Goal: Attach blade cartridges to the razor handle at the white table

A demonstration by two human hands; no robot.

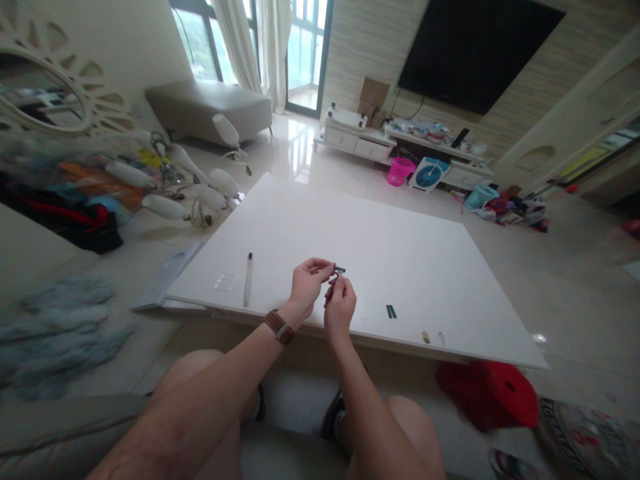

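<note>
My left hand (307, 285), with a brown strap on the wrist, pinches a small dark-and-silver piece (339, 270) above the white table. Just below and to its right, my right hand (341, 305) is closed, its fingertips at the lower side of that piece. The piece is too small to name, and fingers cover part of it. Two short dark green sticks (391, 311) lie side by side to the right of my hands. Farther right are a small brownish item (425, 337) and a small clear item (441, 338). On the left lie a pale stick with a black tip (249, 280) and a clear plastic sheet (225, 283).
The white table (380, 240) spreads out before my knees. A red bin-like object (493, 393) stands under its right front edge. Left of the table are a lamp with several white shades (210, 193) and a grey fluffy heap (60, 327).
</note>
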